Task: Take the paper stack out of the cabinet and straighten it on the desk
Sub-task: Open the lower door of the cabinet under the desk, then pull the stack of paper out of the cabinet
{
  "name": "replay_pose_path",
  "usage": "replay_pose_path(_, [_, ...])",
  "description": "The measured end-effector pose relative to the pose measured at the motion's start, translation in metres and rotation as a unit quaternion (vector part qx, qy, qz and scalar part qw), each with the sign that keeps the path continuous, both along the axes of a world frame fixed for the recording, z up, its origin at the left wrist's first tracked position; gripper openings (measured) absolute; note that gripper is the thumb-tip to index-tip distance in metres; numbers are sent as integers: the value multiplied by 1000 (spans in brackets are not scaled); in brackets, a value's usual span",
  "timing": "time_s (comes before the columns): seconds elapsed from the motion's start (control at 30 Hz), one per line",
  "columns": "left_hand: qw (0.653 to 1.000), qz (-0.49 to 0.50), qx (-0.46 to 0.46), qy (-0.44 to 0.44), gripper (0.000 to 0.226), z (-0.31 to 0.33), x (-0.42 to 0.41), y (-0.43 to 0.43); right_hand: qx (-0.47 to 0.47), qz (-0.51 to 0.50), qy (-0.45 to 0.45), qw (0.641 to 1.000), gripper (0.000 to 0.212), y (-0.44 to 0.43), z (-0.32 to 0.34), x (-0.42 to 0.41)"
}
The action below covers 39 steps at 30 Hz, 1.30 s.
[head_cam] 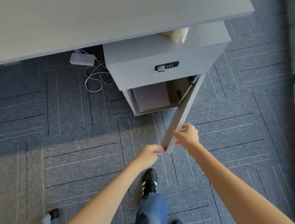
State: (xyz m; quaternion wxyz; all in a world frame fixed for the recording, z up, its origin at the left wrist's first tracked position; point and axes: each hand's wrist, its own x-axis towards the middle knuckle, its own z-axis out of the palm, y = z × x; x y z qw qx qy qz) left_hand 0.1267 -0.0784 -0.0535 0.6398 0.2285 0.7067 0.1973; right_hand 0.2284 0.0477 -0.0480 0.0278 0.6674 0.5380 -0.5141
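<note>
Both hands, left (150,153) and right (188,135), pinch the cabinet door (183,114) edge, swinging it wide. Beyond my fingers the paper stack (151,98) waits inside; next I must let go and reach in.

Soft daylight, even and bright, broad shadow band across the carpet (62,139) at centre left, my forearms evenly lit, wide-angle bend at the frame edges, right edge smeared, cabinet (159,61) interior dim

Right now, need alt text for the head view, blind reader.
Both hands, left hand and right hand, hold the edge of the open cabinet door. Inside the cabinet, under the desk, lies the paper stack, untouched.
</note>
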Motion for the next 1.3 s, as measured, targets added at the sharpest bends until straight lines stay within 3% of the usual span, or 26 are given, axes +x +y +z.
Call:
replay_pose_path(0.07, [1000,0,2,-15,51,9,17,3,55,44,-69,995,19,0,8,18])
replay_pose_path(0.27, [1000,11,19,-4,43,17,46,13,167,110,-198,960,28,20,12,89])
replay_pose_path(0.5, [996,18,72,48,39,7,65,49,251,152,-217,931,14,30,3,125])
replay_pose_path(0.57, [995,24,76,65,40,6,66,59,278,133,-194,931,20,25,0,129])
replay_pose_path(0.7, [990,57,90,89,40,3,67,69,315,169,-151,922,68,15,-13,135])
replay_pose_path(0.83, [988,56,101,104,42,3,68,64,344,251,-121,897,82,6,-10,128])
replay_pose_path(0.93, [986,56,102,118,42,0,64,65,364,305,-53,878,68,3,-11,113])
replay_pose_path(1.1, [977,93,127,143,37,-24,45,82,294,293,54,908,34,12,-29,80])
replay_pose_path(1.3, [963,132,141,187,31,-124,-10,123,274,225,92,930,23,60,-116,21])
